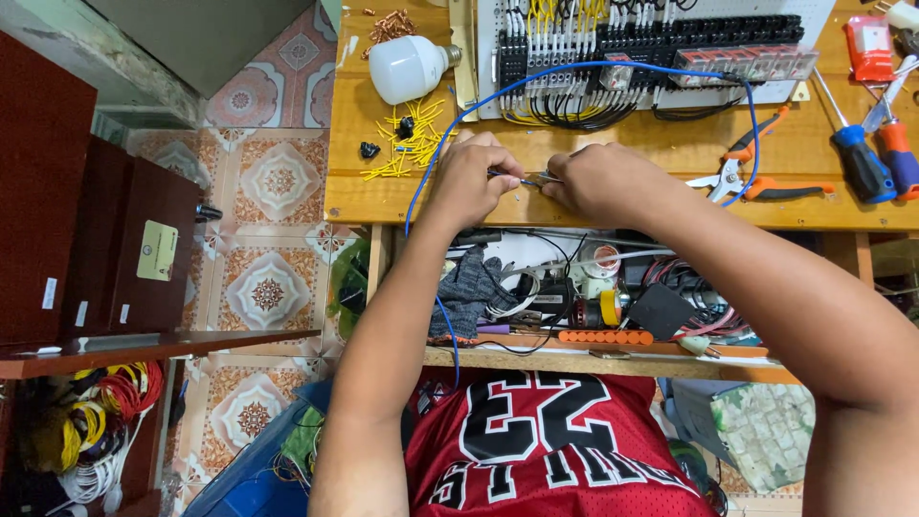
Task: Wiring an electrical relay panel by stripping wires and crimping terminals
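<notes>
thin blue insulated wire (522,179): end pinched between our hands over the wooden bench (383,196), lying left-right, the rest looping up to the white wiring panel (661,48) | we judge it light, limp, best gripped near the tip | left hand (469,182) fingers pinching wire; right hand (598,184) fingers closed on its end | red-handled pliers (766,182) nearby

A wooden workbench (383,196) stood at the middle of the view, lit brightly and evenly from above. Left of the workbench the floor (273,182) was laid with patterned tiles in cream, orange and pink. Further left of it stood dark red-brown cabinets (57,191), with a shelf (144,347) jutting toward the workbench. Beyond the workbench's far left corner ran a worn grey-green wall (115,48). Under the workbench lay a cluttered lower shelf (593,359).
</notes>
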